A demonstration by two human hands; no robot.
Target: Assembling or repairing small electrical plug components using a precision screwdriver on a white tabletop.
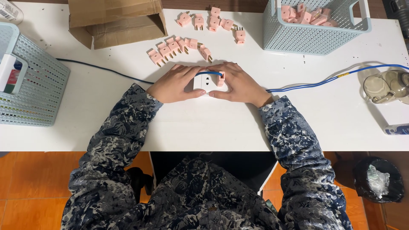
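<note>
Socket: white socket block (205, 82) at the middle of the white table (204, 127), held between both hands; a slotted face looks up.
Plug in hand: one pink plug adapter (220, 79) sits against the block's right end, under the right fingertips.
Left hand: left hand (174, 84) lies flat-knuckled on the table, fingers together and curled against the block's left side, thumb along its near edge.
Right hand: right hand (238, 85) mirrors it, fingers closed around the block's right side and the pink adapter, thumb at the near edge.
Cable: blue cable (306, 84) runs across the block's top and away to the right over the table; a darker stretch trails off to the left.
Loose plugs: pink adapters in a row (179, 47) just beyond the hands, and a second cluster (215, 22) farther back.
Baskets: pale blue basket (313, 30) at the back right holds more pink adapters; another pale blue basket (32, 81) stands at the left edge.
Box: open cardboard box (117, 19) at the back left.
Right edge: clear tape dispenser (387, 86) beside the cable.
Floor: black bin (378, 179) on orange tiles, right of the table.
</note>
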